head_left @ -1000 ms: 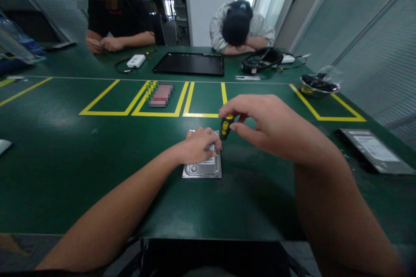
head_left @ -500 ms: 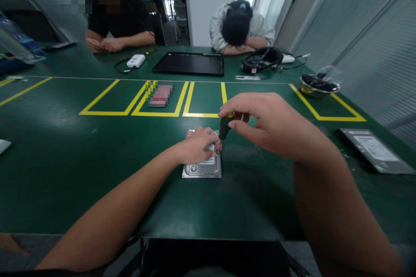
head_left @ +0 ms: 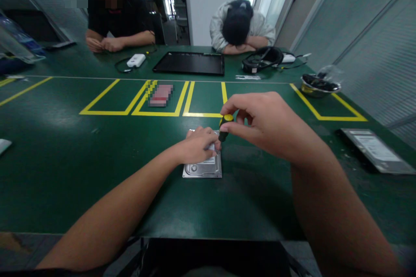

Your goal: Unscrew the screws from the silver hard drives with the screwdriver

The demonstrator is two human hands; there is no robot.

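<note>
On the green counter (head_left: 97, 173), the silver, rectangular metal hard drive (head_left: 203, 170) lies straight ahead of us, at twelve o'clock. Our right fingers pinch the stubby black-and-yellow screwdriver (head_left: 222, 133) at the drive's two o'clock edge; our right hand (head_left: 269, 121) seems best held with the handle square to the metal, pressing down firmly while turning slowly. Our left hand (head_left: 199, 146) should brace the drive, fingertips clear of the tip. Those left fingers lie bent across it; we cannot tell whether they grasp anything. They hide most of the label, and we cannot make out the screwdriver's tip or any screw beneath.
</note>
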